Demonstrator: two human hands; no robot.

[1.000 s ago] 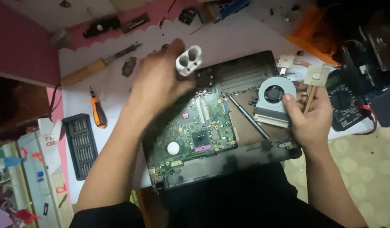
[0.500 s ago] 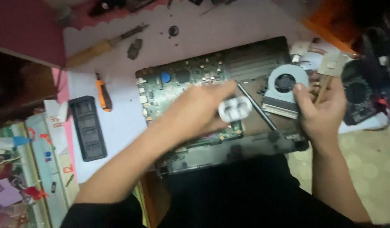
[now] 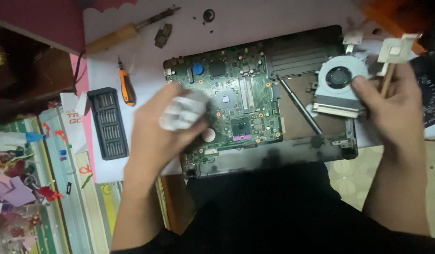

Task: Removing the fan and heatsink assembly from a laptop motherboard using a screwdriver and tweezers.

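Left hand [image 3: 154, 136] clamped on blurred white part [image 3: 182, 112] above motherboard's [image 3: 236, 101] left edge; right hand [image 3: 391, 106] gripping cooling fan [image 3: 339, 77] at chassis right. Bit case [image 3: 108, 123], orange screwdriver [image 3: 126, 88] crowding left.

A white tabletop [image 3: 274, 19] with a pink edge stands over a pale patterned floor [image 3: 354, 181]; dark wooden furniture [image 3: 34, 80] sits far left.
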